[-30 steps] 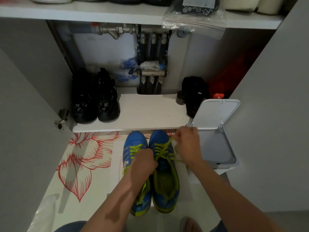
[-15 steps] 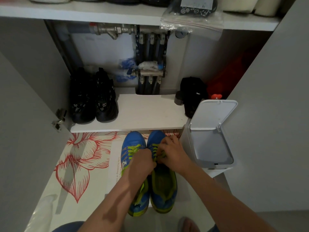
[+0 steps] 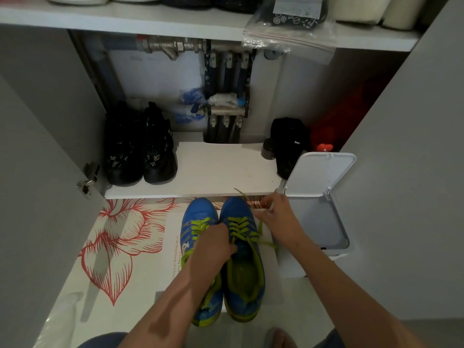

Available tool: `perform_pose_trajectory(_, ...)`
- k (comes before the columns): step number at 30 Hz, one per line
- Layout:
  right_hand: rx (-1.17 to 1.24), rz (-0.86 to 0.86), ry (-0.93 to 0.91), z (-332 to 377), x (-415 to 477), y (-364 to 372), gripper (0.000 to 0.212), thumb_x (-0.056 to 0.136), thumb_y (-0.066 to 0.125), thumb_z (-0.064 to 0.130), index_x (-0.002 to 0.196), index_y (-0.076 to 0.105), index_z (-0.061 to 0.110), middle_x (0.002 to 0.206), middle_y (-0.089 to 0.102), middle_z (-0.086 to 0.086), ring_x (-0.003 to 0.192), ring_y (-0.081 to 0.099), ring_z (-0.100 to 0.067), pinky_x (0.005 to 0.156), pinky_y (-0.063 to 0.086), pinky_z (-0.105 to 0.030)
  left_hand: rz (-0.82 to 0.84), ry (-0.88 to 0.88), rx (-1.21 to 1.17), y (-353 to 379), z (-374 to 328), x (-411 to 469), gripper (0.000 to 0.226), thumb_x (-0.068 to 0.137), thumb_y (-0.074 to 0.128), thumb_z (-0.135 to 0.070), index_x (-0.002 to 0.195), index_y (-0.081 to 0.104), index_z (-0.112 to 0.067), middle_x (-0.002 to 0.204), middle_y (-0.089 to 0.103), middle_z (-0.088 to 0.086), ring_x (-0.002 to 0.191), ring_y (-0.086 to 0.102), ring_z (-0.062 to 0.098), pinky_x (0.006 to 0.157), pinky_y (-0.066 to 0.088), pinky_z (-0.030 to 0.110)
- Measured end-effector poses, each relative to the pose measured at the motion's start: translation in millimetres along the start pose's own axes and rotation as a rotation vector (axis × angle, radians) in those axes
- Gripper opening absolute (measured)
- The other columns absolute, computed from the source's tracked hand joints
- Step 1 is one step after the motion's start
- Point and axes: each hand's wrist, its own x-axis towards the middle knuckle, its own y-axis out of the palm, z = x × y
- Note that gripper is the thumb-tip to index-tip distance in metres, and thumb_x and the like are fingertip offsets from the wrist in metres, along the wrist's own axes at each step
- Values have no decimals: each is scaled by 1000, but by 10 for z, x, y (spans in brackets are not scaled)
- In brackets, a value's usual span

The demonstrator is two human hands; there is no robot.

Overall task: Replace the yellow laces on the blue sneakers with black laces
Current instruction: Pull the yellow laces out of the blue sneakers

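Note:
Two blue sneakers stand side by side on the floor, toes away from me: the left sneaker [image 3: 197,217] and the right sneaker [image 3: 244,272]. Both carry yellow-green laces [image 3: 239,226]. My left hand [image 3: 213,247] rests curled between the two shoes, gripping the right sneaker's tongue area. My right hand [image 3: 275,217] is to the right of the right sneaker's toe and pinches a loose end of its yellow lace, which is drawn up and away toward the shelf edge. No black laces are in view.
A white bin [image 3: 324,229] with its lid raised stands right of the sneakers. A low white shelf [image 3: 213,172] behind holds black shoes [image 3: 140,151] and a black bag [image 3: 288,141]. A floral mat [image 3: 120,237] covers the floor at left; cabinet doors [image 3: 37,197] flank both sides.
My right hand has moved from over the right sneaker's laces out to the right, drawing a yellow lace end with it. My left hand has stayed between the shoes.

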Motion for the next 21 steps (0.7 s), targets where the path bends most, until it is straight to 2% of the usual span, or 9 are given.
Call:
perform_pose_trajectory(2, -128, 146, 52, -10, -41, 40, 15, 86, 67, 22, 88, 55, 14, 96, 44, 2, 91, 53, -18, 75, 47, -27, -152, 68, -41, 37, 8, 27, 29, 87, 61, -26, 112, 54, -13, 110, 55, 6, 101, 57, 21, 84, 47, 31)
perform_pose_trajectory(4, -201, 387, 160, 39, -123, 41, 22, 87, 64, 30, 74, 51, 18, 82, 54, -2, 78, 58, -20, 61, 51, -31, -265, 168, 3, 83, 20, 75, 35, 88, 59, -24, 123, 54, -19, 120, 49, 4, 112, 50, 20, 89, 45, 30)
perform_pose_trajectory(6, -213, 592, 249, 97, -199, 48, 18, 85, 66, 30, 86, 56, 16, 88, 61, -7, 77, 60, -20, 53, 53, -29, -257, 252, 90, 152, 29, 119, 32, 91, 55, -22, 123, 57, -19, 125, 46, 3, 117, 44, 19, 93, 43, 29)
perform_pose_trajectory(9, -257, 605, 198, 100, -221, 62, 24, 84, 66, 19, 103, 58, 7, 103, 63, -15, 86, 64, -25, 56, 56, -31, -201, 270, 202, 229, 36, 155, 32, 94, 50, -24, 124, 58, -18, 129, 42, 3, 121, 39, 18, 96, 42, 29)
perform_pose_trajectory(11, -267, 604, 165, 88, -209, 44, 11, 85, 64, 14, 88, 57, 7, 94, 63, -15, 78, 65, -24, 54, 55, -27, -188, 260, 205, 253, 24, 182, 30, 94, 52, -28, 120, 62, -18, 126, 42, 3, 119, 39, 19, 95, 42, 28)
perform_pose_trajectory(15, -197, 616, 219, 42, -200, 10, 22, 86, 64, 11, 72, 48, 15, 73, 56, -4, 60, 58, -13, 48, 53, -22, -322, 29, -370, 254, 36, 254, 18, 91, 55, -16, 98, 70, -9, 104, 56, 9, 97, 53, 22, 79, 41, 26)
perform_pose_trajectory(18, -170, 622, 241, 22, -184, -7, 22, 86, 64, 11, 71, 49, 14, 71, 56, -4, 59, 58, -13, 47, 53, -21, -209, -287, -1053, 98, 93, 270, 27, 93, 53, -9, 116, 60, 3, 106, 60, 13, 81, 60, 20, 61, 51, 22)
perform_pose_trajectory(19, -174, 626, 235, 24, -180, -7, 23, 87, 64, 11, 70, 49, 13, 70, 55, -4, 58, 57, -13, 48, 53, -22, -168, -288, -996, 64, 90, 280, 30, 94, 51, -9, 120, 57, 2, 112, 60, 14, 78, 59, 16, 59, 52, 20)
perform_pose_trajectory(21, -188, 623, 219, 33, -177, -1, 24, 87, 64, 10, 70, 48, 13, 69, 55, -4, 57, 56, -12, 50, 52, -21, -225, -115, -478, 79, 19, 245, 29, 95, 49, -15, 122, 54, -7, 115, 61, 12, 86, 59, 16, 69, 49, 23)
